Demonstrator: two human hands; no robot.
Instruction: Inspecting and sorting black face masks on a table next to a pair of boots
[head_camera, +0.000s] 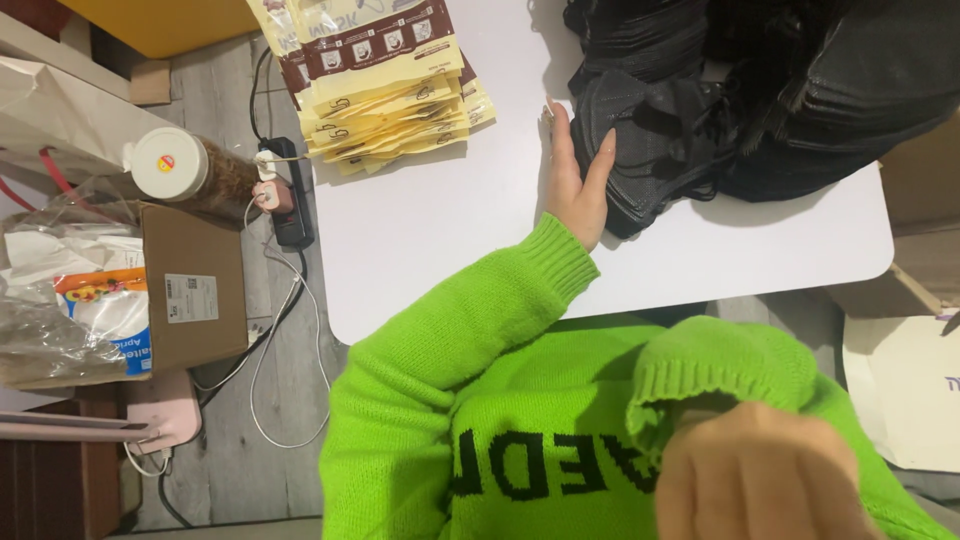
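Black masks (650, 150) lie in a loose heap at the far right of the white surface (440, 230), the heap running roughly left to right, with its nearest edge against the left hand (575, 185). That hand rests flat on the surface, palm down, fingers (558, 135) held straight and close together, pointing away from the body; the thumb (603, 150) is spread to the right and touches the edge of the nearest mask. Nothing is pinched or gripped. The heap therefore lies immediately right of the fingers, with no gap.

Right hand (765, 475) is raised close to the camera, well clear of the surface and blurred; it appears loosely closed, but whether it holds anything cannot be told. The left hand is plainly the nearer to the masks.

Surroundings: a fanned stack of yellow and brown packets (385, 85) sits at the far left of the surface, apart from the hand. Beyond the left edge, on the floor, stand a power strip (285, 190), a jar with a white lid (185, 170) and a cardboard box (190, 290). Nothing stands between hand and masks.
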